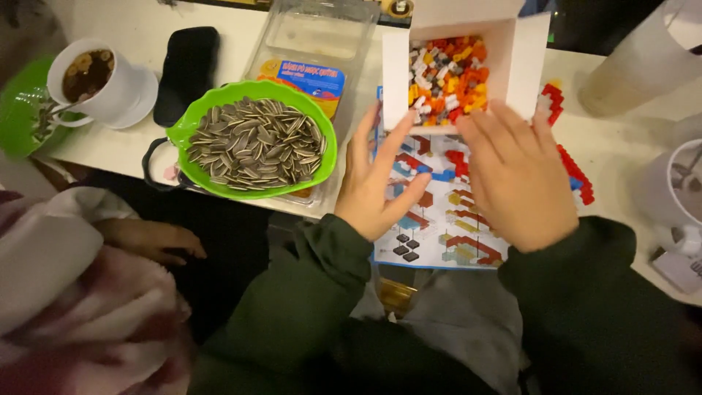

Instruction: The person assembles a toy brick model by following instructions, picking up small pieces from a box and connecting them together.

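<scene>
Two hands in the head cam, one view only, so here goes. Left hand [380, 186] is open, fingers spread, resting flat on the instruction sheet [439, 219] w/ its fingertips up at the near-left corner of the white cardboard box [528, 66]. Right hand [515, 175] is also open, palm down, fingers pointing up toward the box's near edge and touching it or v. close, can't tell which. Neither hand grips anything.

Box sits straight ahead of both hands, further back on the worktop [621, 150], flaps open, full of small bricks [447, 77] in orange, yellow, white and grey. It's roughly squarish, no real long axis. Right hand covers more of the near edge, left is at the corner, so both about equally near.

Red built piece [572, 168] pokes out just right of the right hand. Green bowl of sunflower seeds [252, 139] is off to the left, near the left hand but apart. Another person's hand [157, 240] rests lower left, nowhere near the box.
</scene>
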